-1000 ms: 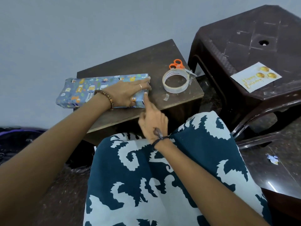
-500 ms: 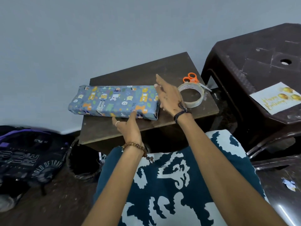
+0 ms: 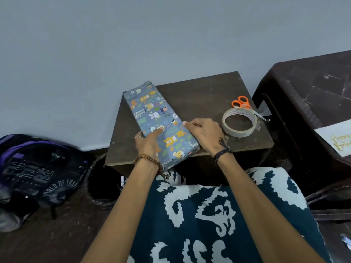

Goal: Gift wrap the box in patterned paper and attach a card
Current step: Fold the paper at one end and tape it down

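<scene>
Small brown tabletop point(image 3: 209, 95): wrapped box point(image 3: 159, 122) diagonal, near end overhanging. Left hand point(image 3: 150, 141) grips its left edge, right hand point(image 3: 204, 132) its right. Card point(image 3: 336, 139) far right of box; right hand nearer.

a single head-worn wide-angle view looks forward and down from close above the lap – it faces the small table point(image 3: 199, 103) set against the wall, both forearms reaching in from the bottom edge.
</scene>
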Demonstrator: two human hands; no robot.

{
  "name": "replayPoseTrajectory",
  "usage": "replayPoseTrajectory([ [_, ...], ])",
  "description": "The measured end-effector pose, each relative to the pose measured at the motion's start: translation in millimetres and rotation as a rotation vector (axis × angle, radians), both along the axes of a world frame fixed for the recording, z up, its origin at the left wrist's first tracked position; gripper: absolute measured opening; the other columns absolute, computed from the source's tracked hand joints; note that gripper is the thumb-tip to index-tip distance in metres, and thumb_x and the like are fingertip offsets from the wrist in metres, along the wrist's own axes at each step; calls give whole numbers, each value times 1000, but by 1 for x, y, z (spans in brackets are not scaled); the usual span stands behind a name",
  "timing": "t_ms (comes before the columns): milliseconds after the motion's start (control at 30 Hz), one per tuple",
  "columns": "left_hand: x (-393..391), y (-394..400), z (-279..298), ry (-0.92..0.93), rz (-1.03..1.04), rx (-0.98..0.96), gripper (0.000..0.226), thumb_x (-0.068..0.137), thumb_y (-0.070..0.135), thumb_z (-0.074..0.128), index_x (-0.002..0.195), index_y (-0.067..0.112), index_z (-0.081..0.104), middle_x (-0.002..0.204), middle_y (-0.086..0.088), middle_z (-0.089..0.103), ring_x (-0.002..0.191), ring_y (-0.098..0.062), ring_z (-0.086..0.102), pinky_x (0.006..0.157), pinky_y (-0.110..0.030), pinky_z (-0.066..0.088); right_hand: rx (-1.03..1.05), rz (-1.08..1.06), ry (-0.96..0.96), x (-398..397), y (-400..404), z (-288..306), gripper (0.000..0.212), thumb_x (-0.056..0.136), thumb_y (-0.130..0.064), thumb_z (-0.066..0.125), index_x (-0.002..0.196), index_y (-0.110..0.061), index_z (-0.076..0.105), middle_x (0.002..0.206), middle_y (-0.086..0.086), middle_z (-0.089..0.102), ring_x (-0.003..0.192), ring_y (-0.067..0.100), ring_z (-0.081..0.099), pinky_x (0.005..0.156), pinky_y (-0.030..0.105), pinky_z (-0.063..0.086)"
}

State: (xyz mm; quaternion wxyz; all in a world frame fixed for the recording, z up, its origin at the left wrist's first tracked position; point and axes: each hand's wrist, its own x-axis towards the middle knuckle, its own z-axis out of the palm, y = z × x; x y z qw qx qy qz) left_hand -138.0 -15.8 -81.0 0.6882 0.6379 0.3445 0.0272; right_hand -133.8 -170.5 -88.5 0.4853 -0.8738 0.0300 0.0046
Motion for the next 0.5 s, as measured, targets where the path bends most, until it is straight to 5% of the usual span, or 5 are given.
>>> replayPoseTrajectory([
  [133, -10, 5, 9, -68, -50, -119, 95, 63, 19, 83, 141, 14, 29, 128, -4, 51, 113, -25, 54, 98, -47, 44, 464, 59, 101, -14, 5, 11, 15, 73, -43, 70, 79, -30, 65, 81, -7, 69, 81, 14, 64, 83, 40, 50],
  [233, -21, -5, 22, -158, -125, -244, 79, 70, 16, 78, 135, 17, 33, 124, -6, 57, 107, -25, 61, 95, -46, 48, 651, 120, 112, -36, 9, 26, 29, 81, -25, 69, 105, -31, 56, 99, -3, 69, 91, 16, 66, 90, 42, 51],
  [300, -23, -9, 33, -193, -255, -275, 47, 82, 26, 67, 123, 13, 49, 117, -9, 64, 97, -21, 66, 83, -36, 55, 488, 77, -44, -52, 12, 34, 40, 79, -24, 68, 114, -34, 50, 100, -11, 66, 90, 12, 65, 86, 37, 52],
  [400, -21, -15, 49, -217, -442, -258, 24, 91, 33, 52, 96, 12, 64, 72, 4, 73, 61, -7, 68, 50, -17, 52, 121, 74, -193, -68, 21, 42, 59, 75, -32, 67, 125, -38, 36, 100, -9, 61, 84, 14, 61, 73, 32, 51],
  [500, -13, -18, 61, -172, -452, -330, 45, 75, 43, 71, 100, 6, 62, 83, -11, 69, 72, -22, 68, 68, -30, 58, -95, 128, -315, -73, 32, 41, 73, 73, -37, 67, 135, -37, 29, 111, -7, 48, 94, 10, 51, 71, 21, 42],
])
